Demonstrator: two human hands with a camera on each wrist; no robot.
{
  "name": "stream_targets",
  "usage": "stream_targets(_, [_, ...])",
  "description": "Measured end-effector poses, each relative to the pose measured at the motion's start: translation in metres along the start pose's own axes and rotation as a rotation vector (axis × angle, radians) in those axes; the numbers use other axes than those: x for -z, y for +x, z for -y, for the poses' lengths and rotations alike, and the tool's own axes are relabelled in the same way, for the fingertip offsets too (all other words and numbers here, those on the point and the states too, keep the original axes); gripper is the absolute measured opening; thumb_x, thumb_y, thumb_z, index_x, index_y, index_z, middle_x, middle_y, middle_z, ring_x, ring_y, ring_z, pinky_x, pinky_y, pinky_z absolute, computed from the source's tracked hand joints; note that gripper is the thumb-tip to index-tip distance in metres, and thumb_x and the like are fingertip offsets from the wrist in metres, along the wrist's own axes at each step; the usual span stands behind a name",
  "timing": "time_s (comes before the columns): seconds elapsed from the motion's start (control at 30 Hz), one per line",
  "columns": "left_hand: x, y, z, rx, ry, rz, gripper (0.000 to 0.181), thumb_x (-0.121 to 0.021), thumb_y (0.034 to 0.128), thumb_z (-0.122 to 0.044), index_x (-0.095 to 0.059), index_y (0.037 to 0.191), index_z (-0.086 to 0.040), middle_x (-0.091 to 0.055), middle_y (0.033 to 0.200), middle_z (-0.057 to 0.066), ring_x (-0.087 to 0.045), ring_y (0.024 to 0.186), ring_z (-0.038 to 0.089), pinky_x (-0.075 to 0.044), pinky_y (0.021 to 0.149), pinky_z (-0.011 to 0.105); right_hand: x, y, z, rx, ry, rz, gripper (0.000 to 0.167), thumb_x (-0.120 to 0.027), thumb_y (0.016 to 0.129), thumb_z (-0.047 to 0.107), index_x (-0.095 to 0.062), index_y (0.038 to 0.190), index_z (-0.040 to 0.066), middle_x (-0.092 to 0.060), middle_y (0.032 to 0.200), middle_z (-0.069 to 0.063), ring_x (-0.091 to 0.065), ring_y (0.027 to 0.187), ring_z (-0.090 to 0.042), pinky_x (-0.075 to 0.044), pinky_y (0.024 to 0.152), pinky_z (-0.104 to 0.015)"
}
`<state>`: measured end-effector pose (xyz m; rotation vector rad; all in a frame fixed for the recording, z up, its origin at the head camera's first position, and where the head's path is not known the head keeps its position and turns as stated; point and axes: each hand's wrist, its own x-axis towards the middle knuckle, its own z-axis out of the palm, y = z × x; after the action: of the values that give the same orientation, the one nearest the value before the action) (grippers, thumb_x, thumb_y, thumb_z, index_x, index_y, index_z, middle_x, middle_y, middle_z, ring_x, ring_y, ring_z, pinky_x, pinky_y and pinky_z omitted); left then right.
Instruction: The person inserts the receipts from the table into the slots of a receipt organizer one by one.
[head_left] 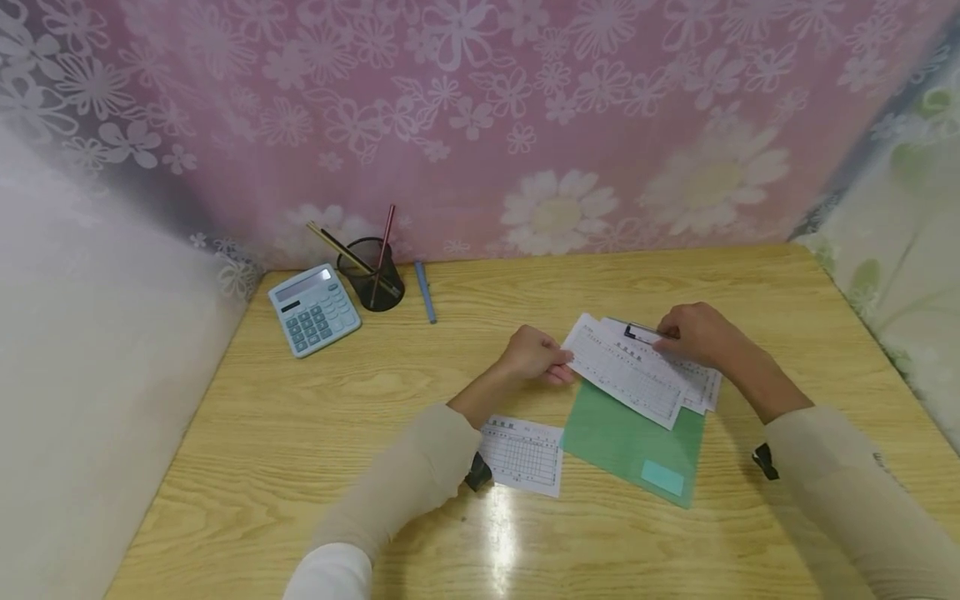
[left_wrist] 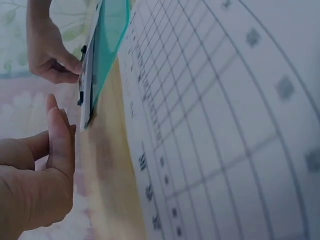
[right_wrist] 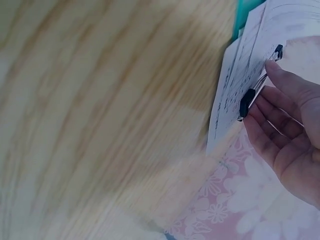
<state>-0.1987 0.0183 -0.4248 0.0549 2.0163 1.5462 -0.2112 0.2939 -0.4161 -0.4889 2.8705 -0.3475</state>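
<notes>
Your right hand (head_left: 699, 335) pinches the metal clip (right_wrist: 247, 103) of the green clipboard (head_left: 626, 429), at right on the worktop (head_left: 337, 417), probably to control its pressure, while your left hand (head_left: 532, 353), whose grip I cannot tell, seemingly steadies the left end of the printed forms (head_left: 626, 375).
</notes>
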Motion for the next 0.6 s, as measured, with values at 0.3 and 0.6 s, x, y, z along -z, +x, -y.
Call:
stream_targets(0.3, [-0.028,0.009,0.000,0.111,-0.123,-0.026,0.016,-0.062,0.0908,-0.006,-0.066,0.083,0.007,-0.071,0.075,0.022,-0.069,0.054,0.017,-0.058,0.056,0.025,0.001,0.001,0.002,0.012,-0.024,0.022,0.021,-0.069,0.086,0.017,-0.071,0.098,0.000,-0.069,0.091,-0.012,-0.061,0.075,-0.020,-0.051,0.069,-0.042])
stream_targets(0.6, [-0.047,0.011,0.000,0.126,-0.116,-0.120,0.017,-0.062,0.0908,-0.006,-0.066,0.080,0.006,-0.071,0.072,0.021,-0.073,0.070,0.028,-0.056,0.052,0.022,-0.001,-0.003,0.004,0.059,-0.063,-0.007,0.015,-0.068,0.087,0.015,-0.071,0.093,0.002,-0.067,0.085,-0.009,-0.055,0.068,-0.016,-0.046,0.062,-0.036])
